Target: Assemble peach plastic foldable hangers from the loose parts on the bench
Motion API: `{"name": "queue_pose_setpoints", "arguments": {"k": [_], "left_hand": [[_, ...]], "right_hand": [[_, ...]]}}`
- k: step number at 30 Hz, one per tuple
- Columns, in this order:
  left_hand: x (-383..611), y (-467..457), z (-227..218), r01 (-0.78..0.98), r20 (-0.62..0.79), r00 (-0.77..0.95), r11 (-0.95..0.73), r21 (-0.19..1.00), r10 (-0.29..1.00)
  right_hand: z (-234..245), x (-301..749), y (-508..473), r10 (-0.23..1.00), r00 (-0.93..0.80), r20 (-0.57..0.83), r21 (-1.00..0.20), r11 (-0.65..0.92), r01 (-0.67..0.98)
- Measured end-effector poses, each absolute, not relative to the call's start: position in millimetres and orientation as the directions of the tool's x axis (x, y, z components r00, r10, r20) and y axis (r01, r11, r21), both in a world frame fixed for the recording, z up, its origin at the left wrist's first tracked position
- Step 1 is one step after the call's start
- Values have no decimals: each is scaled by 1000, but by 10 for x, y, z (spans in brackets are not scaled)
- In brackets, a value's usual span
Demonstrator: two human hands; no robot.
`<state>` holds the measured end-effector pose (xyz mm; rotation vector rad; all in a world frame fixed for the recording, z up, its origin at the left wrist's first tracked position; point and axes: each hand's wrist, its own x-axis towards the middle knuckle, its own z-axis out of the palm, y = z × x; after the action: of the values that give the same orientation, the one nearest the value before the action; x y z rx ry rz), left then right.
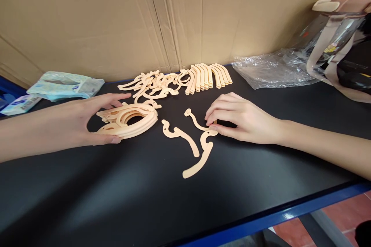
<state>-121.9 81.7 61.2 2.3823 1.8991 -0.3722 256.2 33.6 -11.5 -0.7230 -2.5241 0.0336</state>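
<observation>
My left hand has its fingers and thumb spread around a stack of folded peach plastic hangers, with the thumb along the near side. At the table's middle, my right hand is curled, thumb and fingertips closed on a peach hanger part; its end is partly hidden by them. A curved hanger arm lies against that part, and a thin curved piece reaches up to the fingers. Between the hands rests a hook piece with an arm touching it.
Behind lie a loose heap of hanger hooks and rows of stacked hanger arms. Tissue packs sit at left. Crumpled clear plastic and a strapped bottle stand at right. A cardboard wall backs the black table.
</observation>
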Motion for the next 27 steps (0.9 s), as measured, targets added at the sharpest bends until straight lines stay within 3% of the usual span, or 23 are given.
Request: {"name": "queue_pose_setpoints", "arguments": {"k": [6, 27], "left_hand": [[-1176, 714, 638, 952, -195, 285, -301, -53, 938], [-1170, 701, 633, 937, -178, 327, -343, -64, 928]], "right_hand": [[-123, 2569, 339, 495, -737, 460, -155, 862, 482], [-93, 2573, 335, 510, -744, 432, -172, 856, 488]]}}
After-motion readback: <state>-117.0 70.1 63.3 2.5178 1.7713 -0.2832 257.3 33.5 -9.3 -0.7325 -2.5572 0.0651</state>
